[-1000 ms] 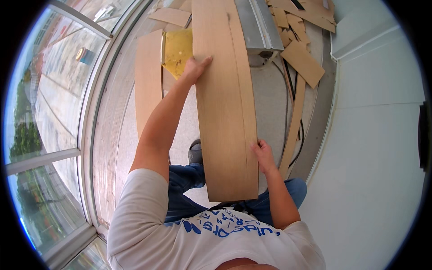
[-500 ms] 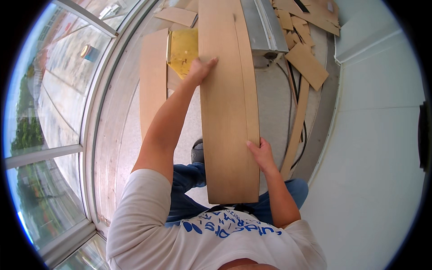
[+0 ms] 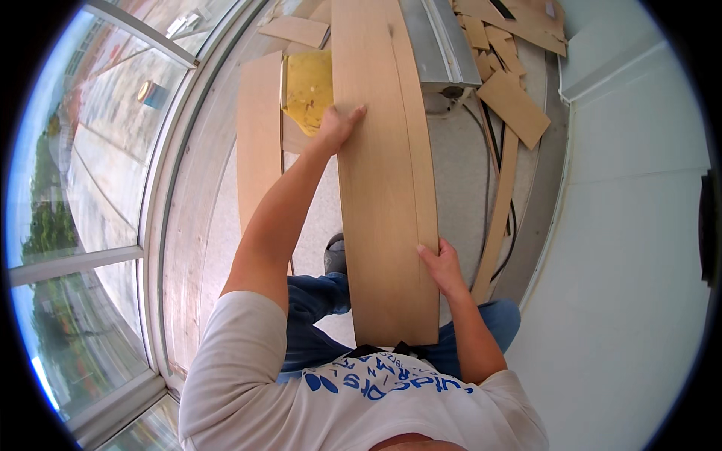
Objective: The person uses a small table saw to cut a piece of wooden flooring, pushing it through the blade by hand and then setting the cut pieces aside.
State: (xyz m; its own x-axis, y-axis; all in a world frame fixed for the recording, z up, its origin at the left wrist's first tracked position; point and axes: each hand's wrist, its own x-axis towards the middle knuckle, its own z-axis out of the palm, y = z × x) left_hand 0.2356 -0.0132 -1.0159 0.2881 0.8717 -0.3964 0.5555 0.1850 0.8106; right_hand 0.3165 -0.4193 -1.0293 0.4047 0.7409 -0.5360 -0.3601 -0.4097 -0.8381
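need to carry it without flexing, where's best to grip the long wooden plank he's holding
By its long edges, one hand per side and staggered: the wooden plank is long, thin and flat. The left hand presses far up its left edge; the right hand clasps the right edge nearer the body.

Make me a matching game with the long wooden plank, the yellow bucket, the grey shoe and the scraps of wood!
Things:
1. long light wooden plank
2. yellow plastic bucket
3. grey shoe
4. heap of flat wood offcuts

Places:
A. on the floor at upper right
B. held by both hands
C. beside the left hand
D. just left of the plank's lower half

Pairs: 1-B, 2-C, 3-D, 4-A
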